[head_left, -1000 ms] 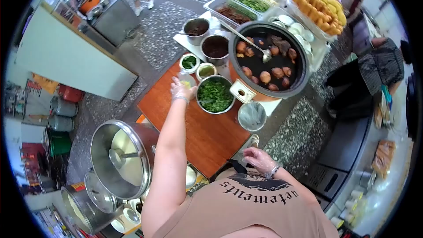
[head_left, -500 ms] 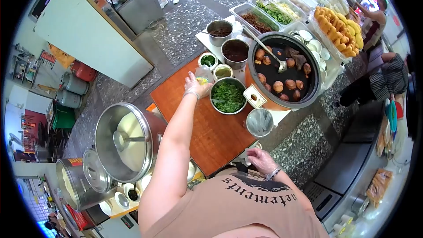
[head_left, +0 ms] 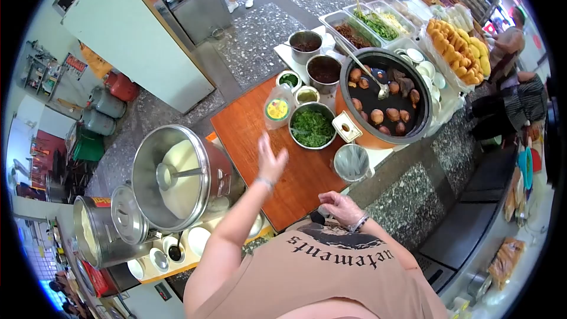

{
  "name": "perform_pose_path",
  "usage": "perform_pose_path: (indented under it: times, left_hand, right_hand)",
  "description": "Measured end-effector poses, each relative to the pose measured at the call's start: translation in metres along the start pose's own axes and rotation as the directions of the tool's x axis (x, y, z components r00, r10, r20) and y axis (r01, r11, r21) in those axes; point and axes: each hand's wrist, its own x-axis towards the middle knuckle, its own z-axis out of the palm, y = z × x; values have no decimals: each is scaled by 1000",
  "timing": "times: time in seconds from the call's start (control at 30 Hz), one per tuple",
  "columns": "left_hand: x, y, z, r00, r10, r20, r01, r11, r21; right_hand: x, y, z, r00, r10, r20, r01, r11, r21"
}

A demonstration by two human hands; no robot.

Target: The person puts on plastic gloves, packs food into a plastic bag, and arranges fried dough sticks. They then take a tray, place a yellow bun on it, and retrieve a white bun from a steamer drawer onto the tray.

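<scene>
My left hand [head_left: 271,159], in a clear glove, is over the brown wooden table with its fingers apart and nothing in it. Just beyond its fingertips stands a clear plastic container with a yellow label [head_left: 276,109]. My right hand [head_left: 341,208], also gloved, is close to my shirt at the table's near edge, its fingers loosely stretched and nothing visible in them. Nearest to it is a clear bag-lined container [head_left: 351,163]. A metal bowl of chopped greens [head_left: 313,128] sits beside the labelled container, with small cups of green condiments [head_left: 306,95] behind.
A large dark pot of eggs in broth [head_left: 387,103] stands right, a ladle [head_left: 383,90] in it. Behind are pots of sauce [head_left: 323,71], trays of toppings [head_left: 375,23] and fried dough sticks [head_left: 455,50]. Left is a tall steel pot [head_left: 204,201] of pale liquid. Other people stand at right.
My left hand has let go of the labelled container and drawn back toward me. My right hand has shifted slightly, and the whitish thing at its fingers no longer shows. The view has shifted a little.
</scene>
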Motion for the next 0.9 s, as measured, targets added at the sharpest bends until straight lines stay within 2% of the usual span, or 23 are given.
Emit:
perform_pose_path:
  times: [0.03, 0.07, 0.1, 0.17, 0.23, 0.27, 0.3, 0.33, 0.37, 0.4, 0.43, 0.5, 0.57, 0.63, 0.67, 0.73, 0.77, 0.8, 0.83, 0.9]
  left_hand:
    - [-33, -15, 9, 996, 1, 86, -3, 1000, 20]
    - [-66, -15, 13, 950, -162, 267, 137, 984, 111]
    - [-96, -6, 12, 871, -323, 371, 265, 944, 198]
    - [-141, -5, 18, 743, -504, 439, 481, 859, 173]
    - [-154, 27, 12, 703, -581, 410, 650, 759, -38]
    - [-153, 35, 17, 785, -528, 323, 613, 740, -279]
    - [-141, 49, 20, 849, -479, 224, 521, 689, -504]
    - [-124, 63, 21, 898, -419, 135, 409, 681, -607]
    - [-104, 91, 15, 934, -354, 39, 288, 688, -667]
    - [-86, 117, 6, 962, -274, -18, 193, 719, -668]
    - [-69, 140, -1, 972, -229, -55, 133, 724, -677]
    - [-42, 162, -1, 980, -67, -190, -35, 872, -488]
    - [-26, 168, -4, 968, -174, -180, -6, 702, -712]
    - [-14, 176, -15, 970, -128, -209, -54, 719, -693]
    - [-11, 187, -18, 971, -102, -216, -71, 741, -668]
    - [-3, 187, -12, 979, -35, -201, -104, 761, -640]
    - [0, 202, -11, 981, -47, -190, -82, 785, -615]
    - [1, 206, -9, 974, -25, -227, -103, 838, -536]
    - [3, 210, -6, 978, -19, -209, -105, 818, -566]
    - [1, 221, -2, 986, -11, -169, -94, 793, -602]
  right_hand:
    - [4, -6, 2, 1000, -12, 6, 12, 1000, -4]
    - [5, -13, 4, 999, -2, 37, 3, 999, -36]
    - [4, -16, 4, 998, 12, 67, -7, 998, -69]
    - [13, 0, 5, 995, -51, 89, 54, 998, -31]
    - [14, -14, 3, 987, -43, 155, 62, 991, -120]
    - [14, -27, -1, 981, -53, 187, 91, 975, -201]
    - [17, -30, -2, 970, -29, 242, 70, 984, -162]
    - [30, -12, 1, 939, -83, 332, 116, 990, -78]
    - [43, -2, 4, 891, -126, 436, 193, 974, -114]
    - [30, -37, 0, 828, -228, 512, 177, 973, 147]
    - [36, -40, 5, 761, -332, 557, 228, 941, 249]
    - [35, -52, 10, 801, -332, 497, 234, 939, 251]
    - [38, -72, -3, 833, -239, 499, 115, 957, 267]
    - [45, -85, -26, 772, -135, 621, 55, 988, 146]
    - [47, -86, -31, 790, -107, 604, 36, 991, 128]
    - [61, -84, -43, 729, -226, 647, 246, 967, 61]
    - [62, -89, -52, 697, -265, 666, 366, 930, -13]
    - [56, -93, -57, 720, -182, 670, 281, 959, -43]
    - [54, -101, -65, 730, -105, 675, 223, 971, -90]
    - [50, -106, -77, 740, -99, 665, 233, 966, -114]
